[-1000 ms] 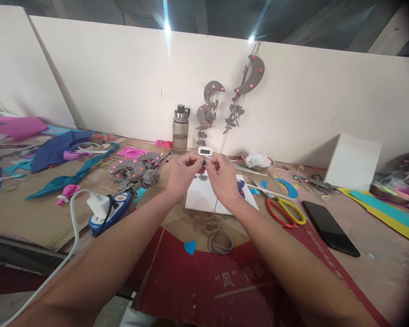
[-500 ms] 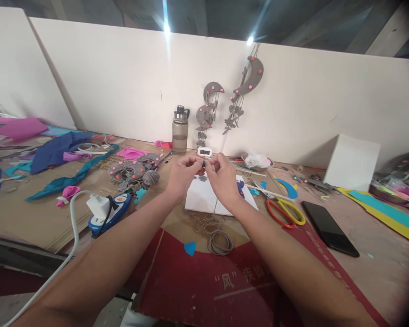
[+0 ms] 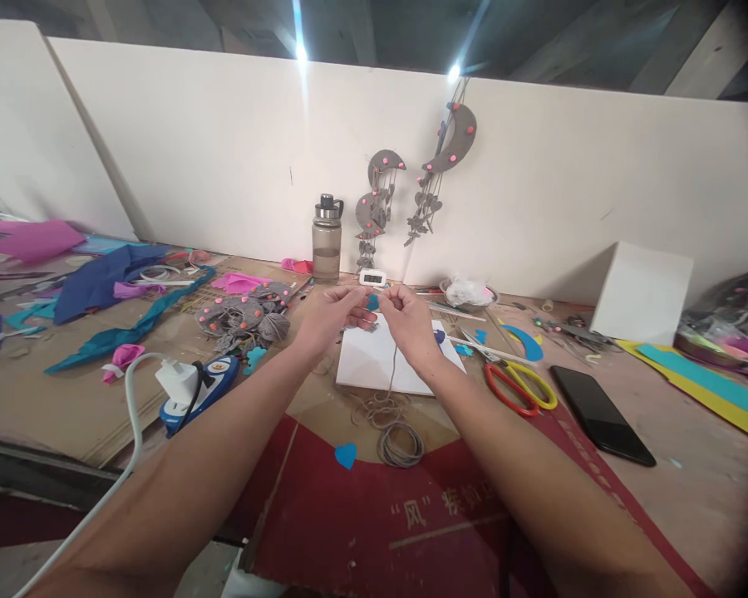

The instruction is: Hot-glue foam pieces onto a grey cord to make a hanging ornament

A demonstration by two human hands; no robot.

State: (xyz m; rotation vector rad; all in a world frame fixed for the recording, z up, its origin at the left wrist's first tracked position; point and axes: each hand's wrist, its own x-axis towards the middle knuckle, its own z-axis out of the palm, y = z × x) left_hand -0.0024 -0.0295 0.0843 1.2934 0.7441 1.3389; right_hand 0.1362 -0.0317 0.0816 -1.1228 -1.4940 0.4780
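A small blue cut-out piece is between my two hands, above a white sheet. My left hand pinches toward it with thumb and forefinger, its other fingers loosely curled below. On the piece's other side, my right hand is closed in a pinch, and a thin grey cord runs down from it to a loose coil on the table. The exact grip at the fingertips is too small to make out. A blue heart cut-out lies in front of the coil.
Scissors with red and yellow handles and a black phone lie to the right. On the left are a blue-and-white power strip and grey felt moons. A water bottle stands behind; finished moon hangings hang on the wall.
The blue piece now shows more of its face between my fingertips. My left hand's lower fingers have spread a little, and both hands remain close together over the sheet.
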